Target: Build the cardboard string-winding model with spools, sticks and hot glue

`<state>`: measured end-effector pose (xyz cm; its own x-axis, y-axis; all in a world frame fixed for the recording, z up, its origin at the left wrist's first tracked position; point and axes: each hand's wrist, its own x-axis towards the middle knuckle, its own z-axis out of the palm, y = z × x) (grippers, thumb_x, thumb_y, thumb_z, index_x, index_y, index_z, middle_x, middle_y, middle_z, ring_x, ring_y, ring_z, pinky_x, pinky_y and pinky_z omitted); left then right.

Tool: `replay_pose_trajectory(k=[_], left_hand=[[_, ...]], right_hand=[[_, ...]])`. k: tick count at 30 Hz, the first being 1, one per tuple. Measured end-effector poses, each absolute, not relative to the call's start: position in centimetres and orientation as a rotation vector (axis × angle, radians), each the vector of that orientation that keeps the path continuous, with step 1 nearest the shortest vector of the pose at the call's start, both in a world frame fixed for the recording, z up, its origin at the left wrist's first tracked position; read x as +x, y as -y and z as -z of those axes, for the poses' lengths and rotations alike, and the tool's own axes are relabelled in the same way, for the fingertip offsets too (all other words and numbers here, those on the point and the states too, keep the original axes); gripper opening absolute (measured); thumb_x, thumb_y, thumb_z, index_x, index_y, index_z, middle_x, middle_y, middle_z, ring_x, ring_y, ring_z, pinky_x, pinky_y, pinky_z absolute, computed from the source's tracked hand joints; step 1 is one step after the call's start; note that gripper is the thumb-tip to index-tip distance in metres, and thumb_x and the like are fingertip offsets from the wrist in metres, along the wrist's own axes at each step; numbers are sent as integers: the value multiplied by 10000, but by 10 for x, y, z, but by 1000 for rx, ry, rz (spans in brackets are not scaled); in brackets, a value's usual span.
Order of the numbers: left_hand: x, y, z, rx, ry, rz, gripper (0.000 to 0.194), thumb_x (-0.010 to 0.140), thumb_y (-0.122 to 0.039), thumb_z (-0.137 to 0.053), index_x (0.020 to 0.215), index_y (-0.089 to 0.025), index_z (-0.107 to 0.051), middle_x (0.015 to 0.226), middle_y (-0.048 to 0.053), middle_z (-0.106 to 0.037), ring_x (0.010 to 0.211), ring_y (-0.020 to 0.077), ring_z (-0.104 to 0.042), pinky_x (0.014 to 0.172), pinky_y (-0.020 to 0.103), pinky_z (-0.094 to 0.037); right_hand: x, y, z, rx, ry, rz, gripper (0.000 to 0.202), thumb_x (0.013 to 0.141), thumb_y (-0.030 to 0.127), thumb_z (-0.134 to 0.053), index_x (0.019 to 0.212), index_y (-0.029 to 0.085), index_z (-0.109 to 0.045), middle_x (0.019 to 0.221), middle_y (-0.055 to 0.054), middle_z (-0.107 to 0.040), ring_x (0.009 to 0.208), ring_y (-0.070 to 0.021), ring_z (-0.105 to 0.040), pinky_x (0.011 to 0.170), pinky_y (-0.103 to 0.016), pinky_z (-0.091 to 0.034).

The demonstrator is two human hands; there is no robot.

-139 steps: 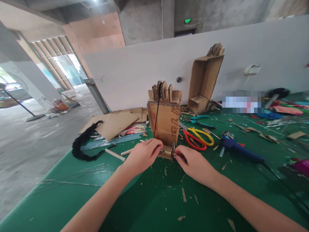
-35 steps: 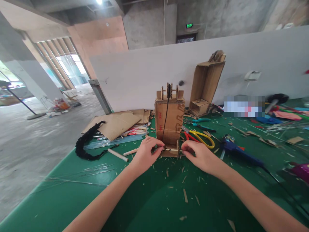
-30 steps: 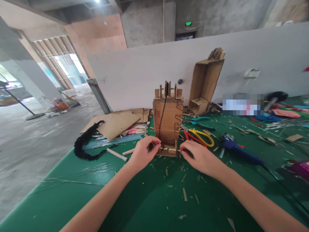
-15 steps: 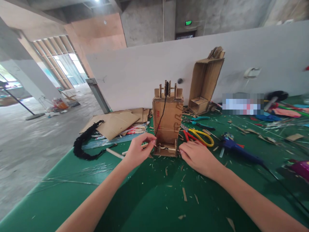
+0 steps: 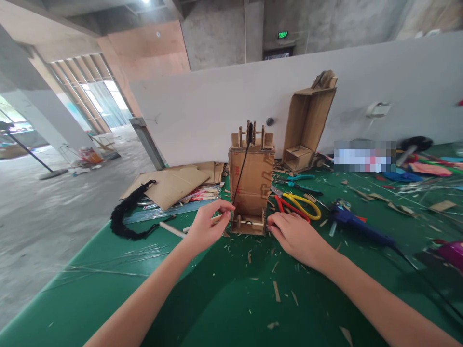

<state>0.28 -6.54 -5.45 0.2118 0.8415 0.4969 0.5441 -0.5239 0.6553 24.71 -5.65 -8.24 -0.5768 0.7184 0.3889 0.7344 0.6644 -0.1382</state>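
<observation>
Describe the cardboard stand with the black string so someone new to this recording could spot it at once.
A green table stands before a long white partition. On it, the cardboard stand is upright, its base between the left hand and the right hand. A black string runs down its front, unlike on the cardboard box behind it to the right.

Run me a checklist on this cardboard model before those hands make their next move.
1. Cardboard model standing upright on the green table: ok.
2. Thin stick lying across the model's base: ok.
3. Black cord running from the model's top down to the left hand: ok.
4. Right hand gripping the stick's end: cannot tell; the fingers hide it.
5. Scissors well away from the right hand: not ok; a red handle lies close behind it.
6. Cardboard scraps swept up: not ok; they litter the table.
</observation>
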Motion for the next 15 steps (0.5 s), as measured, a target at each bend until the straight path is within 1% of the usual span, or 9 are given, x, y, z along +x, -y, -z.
replay_pose_trajectory(k=[5,10,13,15], left_hand=[[4,68,52,2160,-1303,-1201,145,838,-180,-479,905,-165,-607,803,29,-601,736,127,-561,618,213,-459],[4,70,49,2140,-1285,-1232,136,826,-158,-490,900,-170,-603,765,13,-586,707,123,-554,610,216,-452],[5,70,48,2065,-1224,-1274,127,828,-147,-489,902,-171,-589,699,-6,-576,651,115,-562,614,227,-454],[5,70,47,1973,-1157,-1282,112,843,-167,-483,903,-174,-577,653,-22,-554,579,107,-566,569,225,-450]], right_hand=[[247,55,84,-1131,2478,103,168,930,193,-384,892,179,-546,866,-45,-658,809,-203,-612,773,-367,-417],[245,54,84,-1135,2514,173,239,937,177,-337,853,164,-560,824,-62,-655,787,-214,-618,742,-363,-424],[244,54,85,-1157,2515,193,237,932,172,-340,840,166,-558,801,-61,-648,773,-214,-617,723,-352,-422],[244,55,84,-1189,2517,177,227,930,176,-349,831,169,-553,783,-54,-641,763,-212,-614,710,-344,-419]])
